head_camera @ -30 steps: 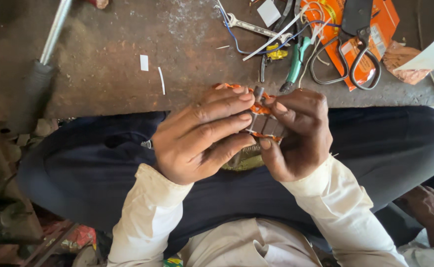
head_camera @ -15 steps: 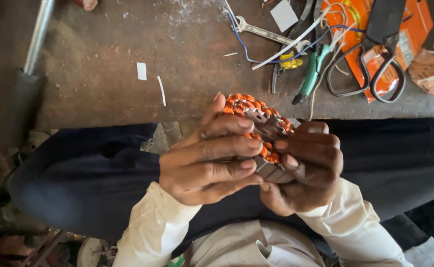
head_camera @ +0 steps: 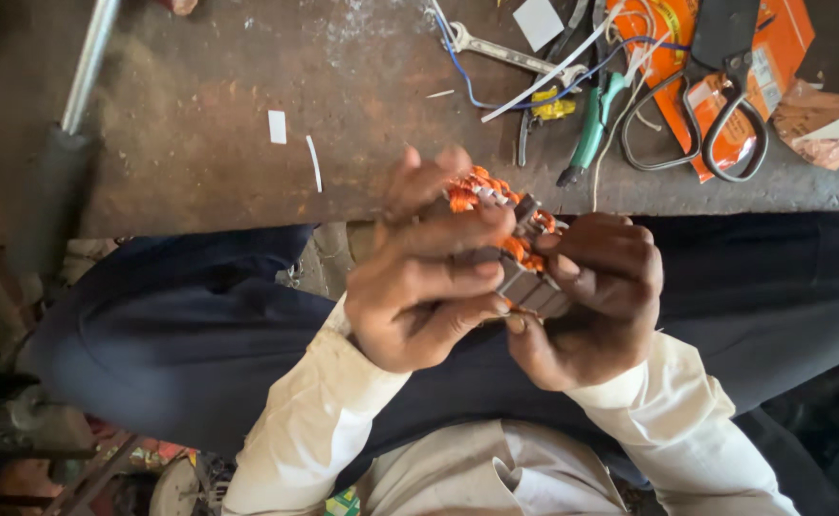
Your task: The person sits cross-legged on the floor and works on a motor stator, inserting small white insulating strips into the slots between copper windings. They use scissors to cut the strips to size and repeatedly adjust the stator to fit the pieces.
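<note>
Work piece: a small wound motor core (head_camera: 515,239), grey steel stack with orange copper coils, is held above the lap, between both hands and just short of the bench edge.
Left hand: the left hand (head_camera: 419,277) is clenched around the near side of the core, its fingers laid across the coil ends and the thumb tucked beneath.
Right hand: the right hand (head_camera: 596,301) is closed on the far side of the stack, fingertips pressed against the steel and the windings.
Beyond the hands: a worn work surface (head_camera: 199,143) is seen, with green-handled pliers (head_camera: 589,129), black scissors (head_camera: 716,115) on an orange packet (head_camera: 783,38), a spanner (head_camera: 496,48) and loose blue and white wires (head_camera: 534,86).
Grip advice: the core is best gripped by the steel stack, not the coils, so that the enamelled wire is not scraped or bent.
Handling advice: turning is best done slowly between the fingertips, with the piece kept over the lap so a slip would be caught.
Risk: loose coil ends could be snagged by a fingernail.
</note>
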